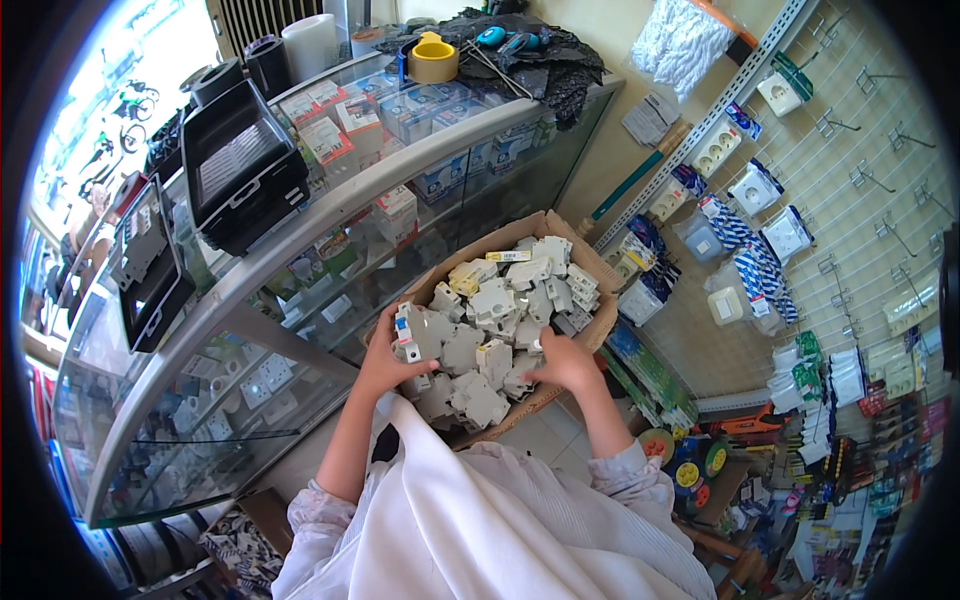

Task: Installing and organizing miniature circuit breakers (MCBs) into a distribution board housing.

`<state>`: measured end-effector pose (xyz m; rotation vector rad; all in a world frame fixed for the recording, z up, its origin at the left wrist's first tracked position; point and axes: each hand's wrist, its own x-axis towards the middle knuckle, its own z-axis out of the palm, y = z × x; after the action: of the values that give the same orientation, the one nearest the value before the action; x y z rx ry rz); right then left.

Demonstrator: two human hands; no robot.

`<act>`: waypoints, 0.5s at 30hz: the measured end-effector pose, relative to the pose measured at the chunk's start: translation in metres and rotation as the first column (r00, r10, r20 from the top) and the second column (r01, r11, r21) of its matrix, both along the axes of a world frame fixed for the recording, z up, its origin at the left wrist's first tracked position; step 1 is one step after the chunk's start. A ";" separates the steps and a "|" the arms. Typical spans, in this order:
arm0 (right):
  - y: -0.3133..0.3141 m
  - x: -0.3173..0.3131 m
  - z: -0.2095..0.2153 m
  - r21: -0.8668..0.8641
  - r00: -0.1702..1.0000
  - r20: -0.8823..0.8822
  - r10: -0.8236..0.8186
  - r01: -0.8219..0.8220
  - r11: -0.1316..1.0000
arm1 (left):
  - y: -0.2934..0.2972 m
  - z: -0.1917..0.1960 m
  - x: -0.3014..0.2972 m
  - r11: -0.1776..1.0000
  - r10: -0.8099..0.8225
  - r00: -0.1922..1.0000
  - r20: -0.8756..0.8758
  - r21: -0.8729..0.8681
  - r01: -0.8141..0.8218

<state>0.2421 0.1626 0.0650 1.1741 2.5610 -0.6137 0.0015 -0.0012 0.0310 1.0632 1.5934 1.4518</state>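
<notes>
Picking through loose switch modules [492, 305] in a cardboard box [592, 252], by the look of it; left hand [380, 366] curled round a blue-switched module [421, 338] at the box's left side; right hand [568, 364] half-open among the rest, any grip hidden, cannot tell; next move wants a clean lift; yellow label [508, 256], print too small to read

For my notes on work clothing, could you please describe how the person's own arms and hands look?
The left hand and right hand wear no gloves, and no watch or bracelet is visible. Loose, pale sleeves with a faint pattern leave the forearms bare.
</notes>
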 end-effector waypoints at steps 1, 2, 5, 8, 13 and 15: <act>-0.007 0.003 -0.001 0.026 0.985 0.171 -0.004 0.000 1.000 | -0.001 -0.001 0.000 1.000 -0.001 1.000 -0.005 0.013 0.001; -0.013 0.007 -0.007 0.026 0.985 0.171 -0.007 0.003 1.000 | -0.001 0.000 0.001 1.000 -0.004 1.000 -0.005 0.013 0.004; -0.017 0.009 -0.025 0.035 0.993 0.117 0.020 -0.024 0.999 | -0.001 -0.001 0.000 1.000 0.004 1.000 -0.031 0.012 -0.004; -0.015 0.006 -0.012 0.009 0.990 0.138 -0.026 0.025 1.000 | -0.007 -0.001 -0.003 1.000 0.023 1.000 0.000 0.006 -0.023; -0.033 -0.004 0.001 0.038 0.991 -0.059 0.119 -0.117 0.992 | -0.017 0.003 -0.011 0.998 0.064 0.998 0.001 0.003 -0.064; -0.048 -0.011 0.008 0.016 0.932 -0.285 0.223 -0.228 0.974 | -0.021 0.009 -0.011 0.996 0.084 0.996 0.023 -0.022 -0.083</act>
<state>0.2314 0.1148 0.0730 0.8160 2.8677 -0.7990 -0.0092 -0.0223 0.0399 0.9741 1.6496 1.4941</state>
